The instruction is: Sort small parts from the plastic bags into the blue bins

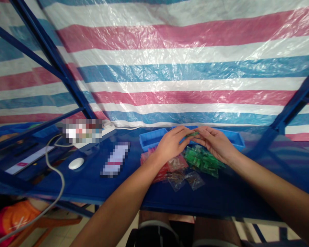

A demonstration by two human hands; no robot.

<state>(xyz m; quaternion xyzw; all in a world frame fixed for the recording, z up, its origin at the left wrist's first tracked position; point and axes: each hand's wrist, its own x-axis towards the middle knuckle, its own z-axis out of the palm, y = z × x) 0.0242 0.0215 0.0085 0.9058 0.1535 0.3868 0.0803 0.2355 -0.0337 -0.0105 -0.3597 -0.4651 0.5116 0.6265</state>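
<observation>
While clear packets [195, 180] lie closest to the near edge of the blue table [175, 201], pink packets [158, 176] sit on the left and green packets [203, 162] on the right. Over the piles' far side, the left hand [173, 143] and right hand [214, 141] meet, fingertips pinching a small green piece [195, 134] between them. Beyond stand blue trays [150, 144], then a striped sheet [190, 70].

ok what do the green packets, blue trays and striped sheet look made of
Green packets: likely thin plastic film, glossy, with crinkled highlights. Blue trays: probably moulded plastic, satiny, with thin, evenly blue walls. Striped sheet: seemingly plastic tarpaulin, shiny and wrinkled; whether woven, I can't tell.
</observation>
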